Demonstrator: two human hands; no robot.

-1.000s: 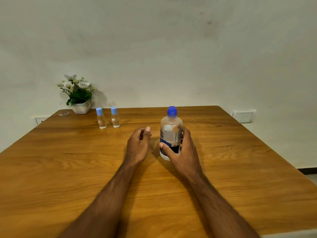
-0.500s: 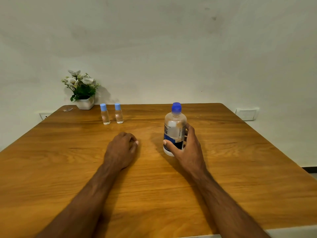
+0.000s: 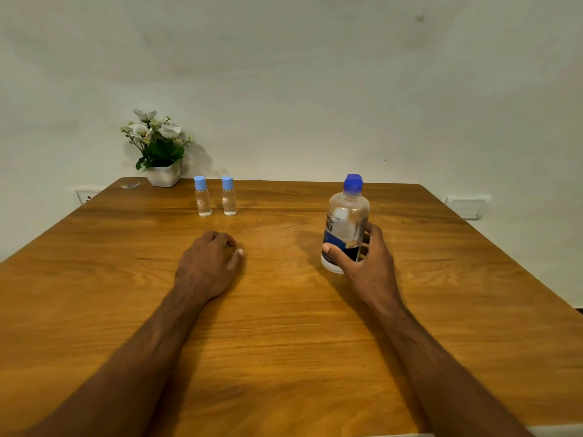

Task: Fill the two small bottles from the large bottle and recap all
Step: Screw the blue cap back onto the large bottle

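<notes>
Three bottles stand on the wooden table [image 3: 284, 326]: one large bottle [image 3: 346, 222] and two small ones. There are three caps too, all on: a dark blue cap [image 3: 353, 183] on the large bottle and a light blue one on each small bottle.

The large bottle is at about one o'clock from the table's middle. Its long axis runs nearly vertical, leaning slightly, cap end up. Its base is at the table surface, though I cannot tell whether it rests fully on it. The right hand [image 3: 370, 263] is wrapped around its lower half, thumb across the blue label on the near side, fingers curled round the far side, clamped on the bottle.

The left small bottle [image 3: 202, 197] and the right small bottle [image 3: 228, 196] stand upright side by side, near each other but not touching, at about eleven o'clock, well apart from the large bottle. Both look clear.

The left hand [image 3: 208, 263] rests on the table just short of the small bottles, fingers curled loosely together, holding nothing.

One potted flower plant [image 3: 157, 149] sits in the far corner at ten o'clock, against the wall.
</notes>
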